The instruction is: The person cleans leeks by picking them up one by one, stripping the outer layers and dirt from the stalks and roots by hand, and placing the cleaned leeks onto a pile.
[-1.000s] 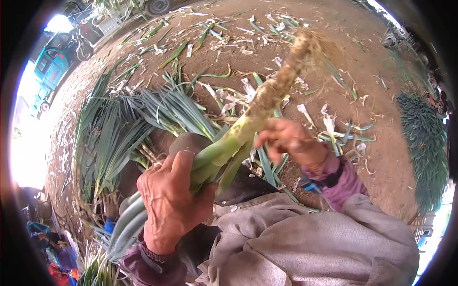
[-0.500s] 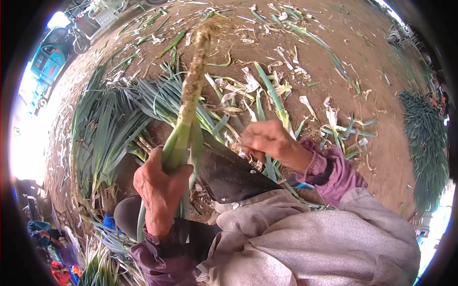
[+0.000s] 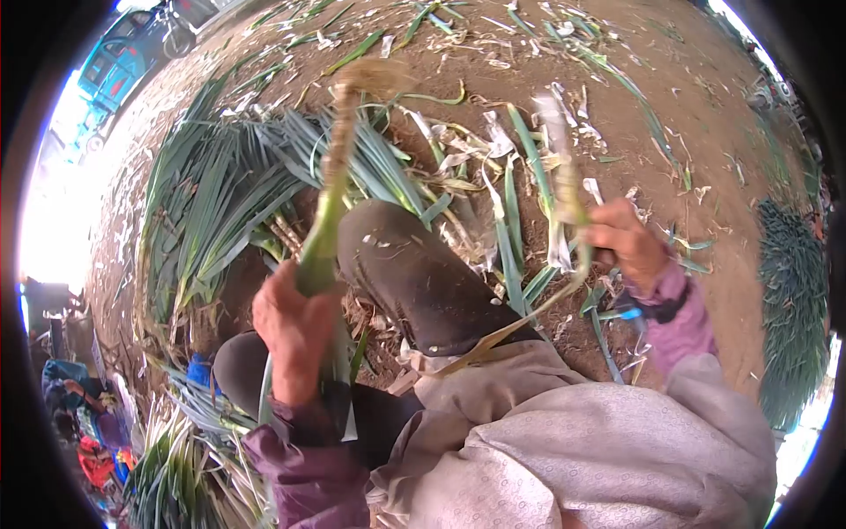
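Observation:
My left hand [image 3: 295, 331] is wrapped round a large green onion [image 3: 324, 231] at its green part. It stands nearly upright, its soil-covered stem and hairy roots at the top, blurred by motion. Out to the right, my right hand [image 3: 627, 245] pinches a peeled-off strip of onion leaf [image 3: 568, 189]. The strip's pale end sticks up, smeared by motion, and its thin yellowish tail trails down towards my lap. Left of the held onion lies a heap of green onions [image 3: 207, 194] with long leaves.
My bent knee [image 3: 388, 256] is between the hands. Peeled leaves and pale skins [image 3: 507, 141] litter the brown soil. More green onions [image 3: 172, 467] lie at lower left, and a long pile of onions [image 3: 793, 309] is at far right. A blue vehicle [image 3: 115, 62] stands at upper left.
My right hand has moved right, away from the onion, and a leaf strip now shows in it. The onion's root end has swung slightly left and down. The view has shifted a little.

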### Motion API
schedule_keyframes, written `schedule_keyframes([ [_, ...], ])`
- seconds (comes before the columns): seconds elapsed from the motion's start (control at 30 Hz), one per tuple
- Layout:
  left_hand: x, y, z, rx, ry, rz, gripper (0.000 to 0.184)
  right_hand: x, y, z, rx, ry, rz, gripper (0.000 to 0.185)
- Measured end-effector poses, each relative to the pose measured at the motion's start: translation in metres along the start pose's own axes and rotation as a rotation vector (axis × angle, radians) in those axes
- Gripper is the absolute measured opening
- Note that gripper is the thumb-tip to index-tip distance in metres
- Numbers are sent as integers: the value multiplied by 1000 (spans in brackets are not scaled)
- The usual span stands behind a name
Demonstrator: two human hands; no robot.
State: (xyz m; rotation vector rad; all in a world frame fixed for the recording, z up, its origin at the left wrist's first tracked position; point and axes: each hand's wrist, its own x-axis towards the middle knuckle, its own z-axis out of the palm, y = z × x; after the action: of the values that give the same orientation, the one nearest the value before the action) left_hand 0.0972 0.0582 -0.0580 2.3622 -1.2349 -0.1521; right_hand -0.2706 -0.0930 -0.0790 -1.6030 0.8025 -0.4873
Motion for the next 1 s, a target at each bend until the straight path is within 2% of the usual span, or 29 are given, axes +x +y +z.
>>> schedule_keyframes([
  [0.07, 10, -22, -10, -280, -131, -155, 29, -27, 28, -27, -180, 282, 114, 29],
  [0.13, 10, -30, -21, -652, -255, -300, 29, -49, 63, -71, -229, 405, 322, 27],
  [0.23, 2, -18, -39, -756, -404, -285, 25, -58, 114, -106, -1133, 406, 74, 23],
  [0.33, -4, -19, -37, -847, -562, -213, 27, -25, 97, -47, -1288, 483, -192, 18],
  [0.4, -13, -13, -37, -947, -644, -231, 31, 9, 52, 11, -626, 299, -206, 16],
  [0.43, -20, -12, -28, -925, -599, -187, 42, 27, 42, 42, -425, 234, -381, 18],
  [0.47, -25, -7, -28, -979, -672, -220, 43, 37, 19, 66, -189, 12, -352, 27],
  [0.53, -32, 3, -34, -1086, -814, -290, 46, 60, -1, 107, 303, -243, -368, 44],
  [0.57, -33, 10, -36, -1053, -882, -247, 51, 71, -11, 128, 537, -372, -338, 53],
  [0.6, -37, 7, -33, -1111, -925, -282, 51, 78, -20, 143, 675, -436, -326, 53],
  [0.67, -41, 17, -34, -1091, -980, -229, 53, 89, -28, 165, 961, -560, -292, 53],
  [0.7, -40, 28, -44, -1087, -1048, -276, 59, 89, -28, 167, 959, -546, -277, 48],
  [0.8, -31, 37, -55, -616, -835, -55, 69, 95, -26, 169, 934, -463, -215, 37],
  [0.83, -38, 31, -60, -340, -623, 71, 74, 96, -24, 169, 919, -403, -181, 36],
  [0.87, -40, 33, -62, -193, -421, 312, 70, 96, -24, 169, 902, -343, -149, 36],
  [0.9, -43, 38, -68, -163, -458, 273, 64, 95, -27, 173, 887, -251, -108, 30],
  [1.0, -43, 47, -66, -83, -527, 218, 44, 96, -47, 178, 765, -154, -154, 32],
])
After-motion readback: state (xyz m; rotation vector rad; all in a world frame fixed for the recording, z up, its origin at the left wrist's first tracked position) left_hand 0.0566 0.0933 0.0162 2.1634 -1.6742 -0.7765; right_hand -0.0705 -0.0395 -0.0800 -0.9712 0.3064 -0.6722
